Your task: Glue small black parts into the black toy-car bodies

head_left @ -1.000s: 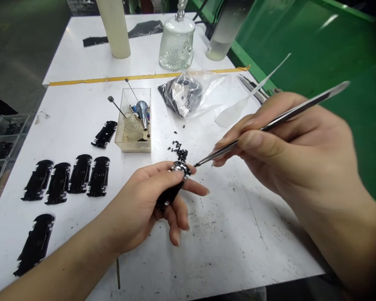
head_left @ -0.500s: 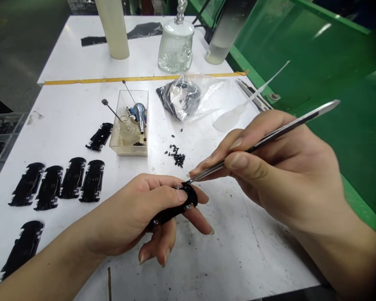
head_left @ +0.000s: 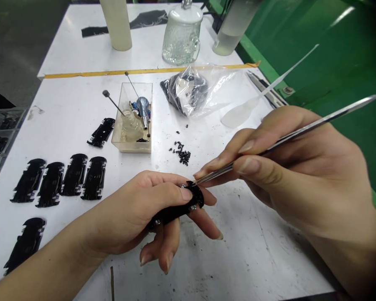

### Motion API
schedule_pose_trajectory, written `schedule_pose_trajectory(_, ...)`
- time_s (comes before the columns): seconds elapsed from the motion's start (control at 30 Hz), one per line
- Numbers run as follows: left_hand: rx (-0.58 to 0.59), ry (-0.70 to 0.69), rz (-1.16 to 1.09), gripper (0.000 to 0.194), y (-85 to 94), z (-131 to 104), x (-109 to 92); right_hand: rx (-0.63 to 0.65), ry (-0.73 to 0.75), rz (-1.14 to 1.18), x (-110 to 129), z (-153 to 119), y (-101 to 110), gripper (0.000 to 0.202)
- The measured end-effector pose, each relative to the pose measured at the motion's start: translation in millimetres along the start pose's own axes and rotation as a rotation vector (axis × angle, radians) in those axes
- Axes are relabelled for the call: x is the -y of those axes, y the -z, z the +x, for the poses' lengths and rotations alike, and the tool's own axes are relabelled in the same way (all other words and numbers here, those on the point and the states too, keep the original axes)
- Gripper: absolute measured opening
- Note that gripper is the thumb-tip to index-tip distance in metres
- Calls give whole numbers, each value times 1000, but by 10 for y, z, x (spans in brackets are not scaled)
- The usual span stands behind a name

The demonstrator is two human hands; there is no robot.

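My left hand point(head_left: 156, 205) is closed on a black toy-car chassis point(head_left: 172, 212), the thumb pressed on its top and the fingers underneath. Small silvery bits show along the chassis edges. My right hand point(head_left: 301, 171) pinches a pair of metal tweezers point(head_left: 288, 138) between thumb and fingers. The tweezer tips meet the far end of the chassis, just beyond my left thumb. Whether a tiny part sits between the tips I cannot tell. Beyond my hands lies a small heap of tiny black parts point(head_left: 184, 156).
Several similar black chassis point(head_left: 93, 177) lie at left. Behind them stands a clear plastic box point(head_left: 131, 146) holding a small bottle and tools. Farther back are a plastic bag point(head_left: 188, 90), a white dropper point(head_left: 241, 112), a glass jar point(head_left: 181, 37) and a green wall point(head_left: 341, 62).
Both hands sit slightly farther right in the picture, and the view has shifted a little. The tweezer tips stay at the same end of the chassis, and both grips are unchanged.
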State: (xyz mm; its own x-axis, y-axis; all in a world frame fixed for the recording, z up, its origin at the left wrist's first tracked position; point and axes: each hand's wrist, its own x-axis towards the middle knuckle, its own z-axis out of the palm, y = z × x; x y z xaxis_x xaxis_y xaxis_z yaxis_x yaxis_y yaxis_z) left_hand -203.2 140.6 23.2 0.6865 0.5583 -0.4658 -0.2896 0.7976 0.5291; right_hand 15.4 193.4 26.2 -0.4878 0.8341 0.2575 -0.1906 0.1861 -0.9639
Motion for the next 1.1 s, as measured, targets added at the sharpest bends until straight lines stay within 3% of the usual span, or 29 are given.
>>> schedule_pose_trajectory(1.1,-54,5,49,29,-36,-3,-34,14,-16,17,10,14,-20,14)
